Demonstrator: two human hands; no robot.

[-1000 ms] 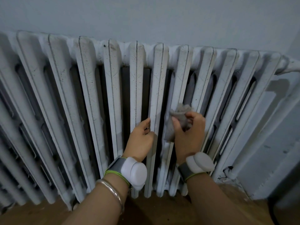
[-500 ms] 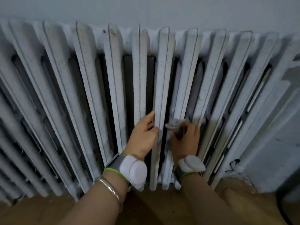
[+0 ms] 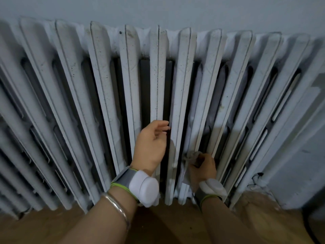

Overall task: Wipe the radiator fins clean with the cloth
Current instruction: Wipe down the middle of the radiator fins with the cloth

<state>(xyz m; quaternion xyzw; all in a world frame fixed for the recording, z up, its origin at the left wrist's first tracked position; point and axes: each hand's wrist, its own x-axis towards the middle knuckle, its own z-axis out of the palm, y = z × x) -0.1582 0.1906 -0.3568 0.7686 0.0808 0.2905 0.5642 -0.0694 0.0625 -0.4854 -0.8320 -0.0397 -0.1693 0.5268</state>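
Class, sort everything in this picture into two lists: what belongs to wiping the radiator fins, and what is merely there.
Belongs to the job:
cloth
radiator fins
right hand, gripping the cloth low against a fin
left hand, resting by a fin

Merely there:
wall
wooden floor
silver bangle on the left forearm

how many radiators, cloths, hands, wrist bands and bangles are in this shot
radiator: 1
cloth: 1
left hand and right hand: 2
wrist bands: 2
bangle: 1
total: 7
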